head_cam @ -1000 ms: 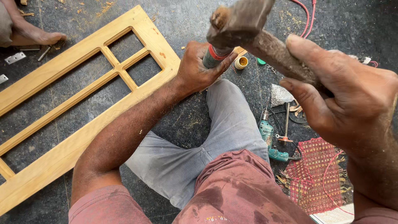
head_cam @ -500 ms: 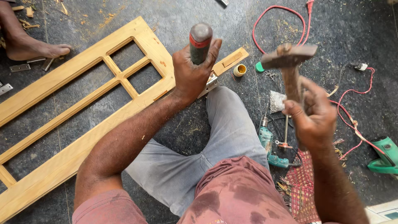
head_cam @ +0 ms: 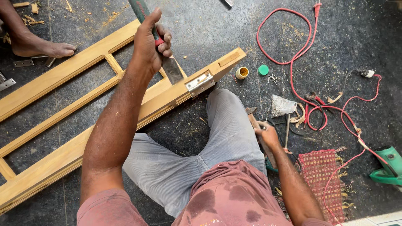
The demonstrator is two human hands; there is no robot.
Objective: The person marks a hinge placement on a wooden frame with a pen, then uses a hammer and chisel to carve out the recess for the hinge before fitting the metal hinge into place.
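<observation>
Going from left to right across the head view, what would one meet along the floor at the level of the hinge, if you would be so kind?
wooden frame → left hand gripping a chisel → metal hinge → small yellow tin → green cap → red cable

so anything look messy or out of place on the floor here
Yes. A red cable snakes in loose loops across the dark floor beside the person's right hand, and wood shavings lie scattered near the wooden frame. Small screws are loose too.
</observation>
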